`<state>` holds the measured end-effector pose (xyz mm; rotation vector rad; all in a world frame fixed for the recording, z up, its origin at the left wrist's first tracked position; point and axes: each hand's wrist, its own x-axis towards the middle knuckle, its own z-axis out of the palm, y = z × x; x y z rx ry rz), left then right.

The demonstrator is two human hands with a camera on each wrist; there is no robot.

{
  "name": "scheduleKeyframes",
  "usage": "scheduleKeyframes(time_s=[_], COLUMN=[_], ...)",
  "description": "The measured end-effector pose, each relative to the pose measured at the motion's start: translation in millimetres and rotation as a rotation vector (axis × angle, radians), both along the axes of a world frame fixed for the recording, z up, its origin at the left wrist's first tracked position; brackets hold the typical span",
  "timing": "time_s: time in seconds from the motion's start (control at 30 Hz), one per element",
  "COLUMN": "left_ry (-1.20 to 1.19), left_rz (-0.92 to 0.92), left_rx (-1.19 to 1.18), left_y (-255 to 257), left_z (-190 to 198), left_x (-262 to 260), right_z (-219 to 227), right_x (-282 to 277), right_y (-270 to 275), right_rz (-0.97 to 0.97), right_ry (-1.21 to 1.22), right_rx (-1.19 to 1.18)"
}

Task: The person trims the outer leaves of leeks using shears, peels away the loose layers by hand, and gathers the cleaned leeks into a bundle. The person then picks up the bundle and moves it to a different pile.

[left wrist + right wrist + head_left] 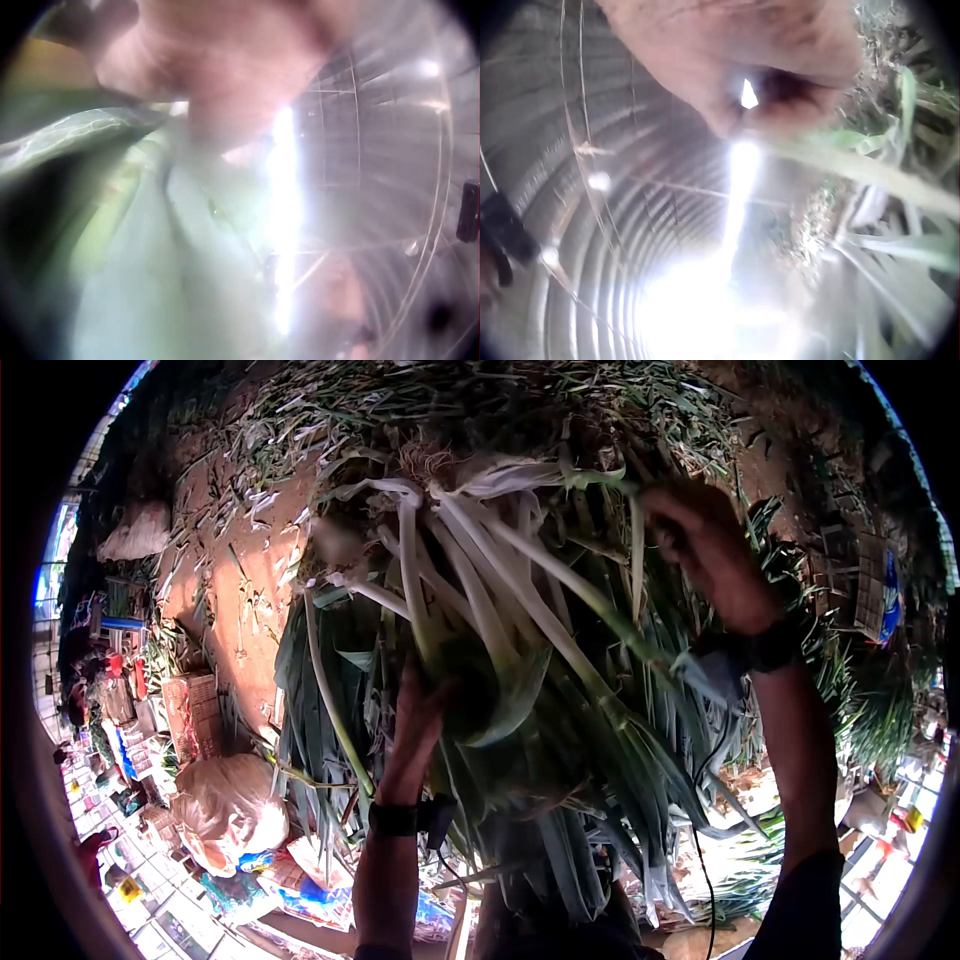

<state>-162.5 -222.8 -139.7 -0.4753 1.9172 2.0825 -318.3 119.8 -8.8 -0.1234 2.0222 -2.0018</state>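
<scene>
A bundle of leek-like plants with white stalks [490,590] and long green leaves [590,760] fills the middle of the head view, roots toward the top. My left hand [420,715] grips several stalks where white turns to green; in the left wrist view the hand [225,67] lies over blurred leaves [135,262]. My right hand [700,545], at the bundle's upper right, pinches the end of a pale leaf strip [590,477]. In the right wrist view, thumb and fingers of that hand [757,52] meet on the strip [870,171].
Cut leaves and trimmings [330,400] cover the ground at the top. Bare brown soil [240,600] shows at the left. A pale sack [230,810] lies at lower left, near a brown box [192,710]. More green plants [880,700] lie at the right.
</scene>
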Motion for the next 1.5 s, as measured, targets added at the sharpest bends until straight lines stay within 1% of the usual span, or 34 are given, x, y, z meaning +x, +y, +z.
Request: scheduleKeyframes(time_s=[0.03, 0.07, 0.1, 0.13, 0.17, 0.23, 0.3, 0.33, 0.37, 0.4, 0.43, 0.47, 0.5, 0.57, 0.6, 0.67, 0.7, 0.8, 0.83, 0.9, 0.93, 0.97, 1.0, 1.03, 1.07, 1.13, 1.17, 1.2, 1.23, 1.3, 1.37, 1.4, 1.43, 1.5], left_ry=[-0.001, -0.020, -0.038, -0.038, -0.059, -0.072, -0.100, -0.097, -0.091, -0.084, -0.083, -0.077, -0.067, -0.109, -0.156, -0.192, -0.226, -0.217, -0.215, -0.162, -0.165, -0.167, -0.173, -0.181, -0.198, -0.212, -0.201, -0.192, -0.193, -0.181, -0.133, -0.082, -0.087, -0.101], left_rz=[-0.001, 0.030, 0.062, 0.058, 0.042, 0.022, 0.076, 0.067, 0.053, 0.046, 0.049, 0.021, -0.008, -0.021, -0.034, -0.030, -0.031, 0.021, 0.029, 0.044, 0.052, 0.035, 0.017, 0.023, 0.041, 0.057, 0.013, -0.031, -0.034, -0.033, -0.037, -0.043, -0.046, -0.041], left_rx=[-0.002, 0.070, 0.144, 0.147, 0.132, 0.128, 0.019, 0.031, -0.075, -0.186, -0.184, -0.425, -0.663, -0.678, -0.705, -0.703, -0.703, -0.654, -0.654, -0.619, -0.625, -0.603, -0.582, -0.592, -0.540, -0.489, -0.501, -0.513, -0.515, -0.510, -0.556, -0.609, -0.606, -0.603], left_y=[-0.6, -0.8, -0.8, -1.0, -2.0, 0.3, 2.3, 3.4, 2.9, 1.2, 5.8, 14.0, 19.4, 20.5, 19.3, 24.1, 24.3, 16.8, 17.0, 17.0, 16.8, 16.4, 16.2, 16.5, 17.0, 15.7, 11.1, 8.4, 8.9, 11.1, 8.0, 6.0, 4.7, 3.8], left_z=[-1.7, -3.9, -6.2, -6.0, -4.8, -1.4, -0.1, -5.4, -11.1, -16.9, -15.6, -13.2, -12.2, -18.9, -20.4, -11.9, -9.5, -28.7, -27.3, -25.6, -23.0, -19.1, -16.2, -14.5, -12.7, -16.9, -25.7, -30.4, -27.6, -19.6, -29.1, -34.8, -39.6, -45.3], left_x=[0.7, 1.6, 3.1, 2.7, 1.2, 0.2, -0.1, 1.8, 3.3, 3.9, 3.0, 2.6, 0.7, -0.6, 0.0, -0.7, -1.5, 6.2, 5.8, 5.0, 1.6, -0.8, -1.1, -1.2, -2.5, -1.9, 2.6, 4.1, 1.2, -0.6, 2.7, 5.7, 7.3, 8.7], right_z=[3.2, 10.3, 16.5, 20.7, 6.3, -56.9, -119.7, -128.4, -129.3, -127.4, -123.1, -119.2, -120.0, -127.4, -130.7, -140.0, -145.6, -170.1, -172.0, -179.0, -204.1, -214.1, -223.7, -234.5, -248.7, -269.6, -257.3, -233.3, -224.4, -223.1, -177.4, -162.8, -144.1, -103.2], right_x=[-10.0, -21.1, -31.7, -37.4, -37.7, -32.5, -12.8, -4.8, 0.7, 1.4, 0.5, -2.2, -8.2, -27.0, -36.9, -57.4, -68.9, -106.4, -120.5, -147.7, -167.3, -185.4, -200.3, -208.1, -210.1, -207.9, -202.3, -192.8, -187.3, -182.8, -172.9, -169.2, -164.0, -144.3], right_y=[10.9, 8.7, 6.9, 6.8, 10.3, 17.7, 27.9, 27.7, 21.2, 17.0, 10.9, 4.7, 1.1, -0.1, -1.7, -5.5, -8.9, -14.7, -15.3, -15.5, 0.0, 12.6, 24.4, 33.2, 42.0, 57.5, 56.2, 50.5, 51.0, 64.6, 67.1, 74.8, 76.2, 72.8], right_rz=[-0.028, -0.029, -0.168, -0.307, -0.310, -0.131, 0.121, 0.204, 0.289, 0.287, 0.236, 0.185, 0.186, 0.085, 0.090, -0.041, -0.037, -0.065, -0.061, -0.139, -0.123, -0.115, -0.097, -0.079, -0.077, -0.084, -0.086, -0.006, 0.078, 0.139, 0.295, 0.324, 0.328, 0.370], right_ry=[0.202, 0.201, 0.131, 0.062, 0.066, 0.202, 0.293, 0.268, 0.237, 0.238, 0.209, 0.179, 0.181, 0.341, 0.347, 0.386, 0.393, 0.513, 0.519, 0.517, 0.582, 0.584, 0.605, 0.625, 0.625, 0.784, 0.785, 0.725, 0.659, 0.702, 0.604, 0.655, 0.649, 0.493], right_rx=[-0.128, -0.129, -0.304, -0.475, -0.471, 0.435, 0.786, 0.902, 1.015, 1.021, 1.022, 1.022, 1.027, 1.120, 1.122, 0.982, 0.979, 0.998, 0.995, 0.991, 1.094, 1.085, 1.161, 1.234, 1.221, 1.509, 1.508, 1.588, 1.664, 1.681, 1.586, 1.428, 1.429, 1.256])
